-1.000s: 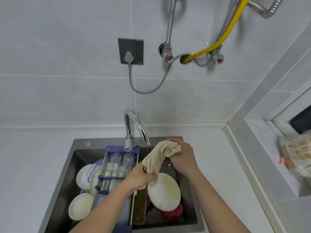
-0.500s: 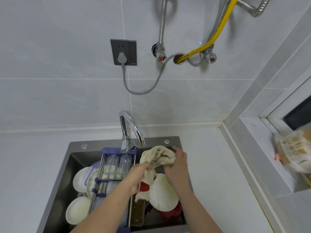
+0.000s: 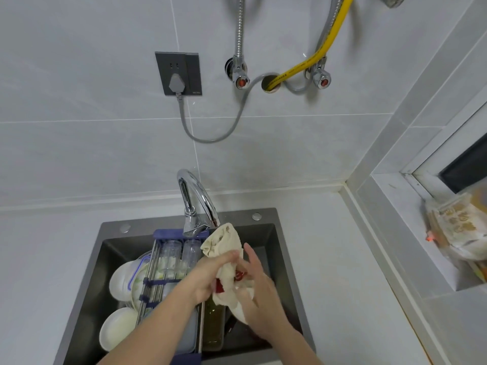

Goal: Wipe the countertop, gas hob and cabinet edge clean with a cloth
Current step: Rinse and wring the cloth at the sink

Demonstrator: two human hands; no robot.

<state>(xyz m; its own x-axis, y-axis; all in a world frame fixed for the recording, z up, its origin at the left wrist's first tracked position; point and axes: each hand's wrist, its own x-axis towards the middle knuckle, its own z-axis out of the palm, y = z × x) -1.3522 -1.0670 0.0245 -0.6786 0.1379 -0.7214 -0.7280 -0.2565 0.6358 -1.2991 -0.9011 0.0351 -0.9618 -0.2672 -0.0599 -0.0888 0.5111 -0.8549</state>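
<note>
Pale grey glazed wall tiles [image 3: 79, 154] are filling the upper frame, smooth and faintly veined, above a matte white countertop [image 3: 324, 259] that is running right to a tiled window ledge [image 3: 395, 219] where a crinkled printed plastic packet [image 3: 458, 233] is lying. A rectangular dark grey sink [image 3: 268, 233] is sitting sunk in the countertop, crowded with round white bowls [image 3: 118, 330], clear tumblers [image 3: 181, 254] and a blue-framed steel rack [image 3: 158, 283]. A curved chrome faucet [image 3: 196, 198] is arching over the basin; on the wall above, a yellow corrugated hose [image 3: 313, 59] is disappearing into a hole between two chrome valves, beside a dark socket [image 3: 179, 73] with a grey plug and a looping cord.

Over the sink, just under the spout, a person is holding the cloth [image 3: 224, 246], a beige, nubby, crumpled rag with red patches in its lower folds. The left hand [image 3: 210, 275] is gripping the cloth's middle, fingers curled round it. The right hand [image 3: 257, 293] is touching the lower end with fingers straight and spread wide.

Half a second earlier the right hand was clutching the cloth's upper bunch; it is now sitting lower, opened out, and the cloth's top is standing free beside the spout.
</note>
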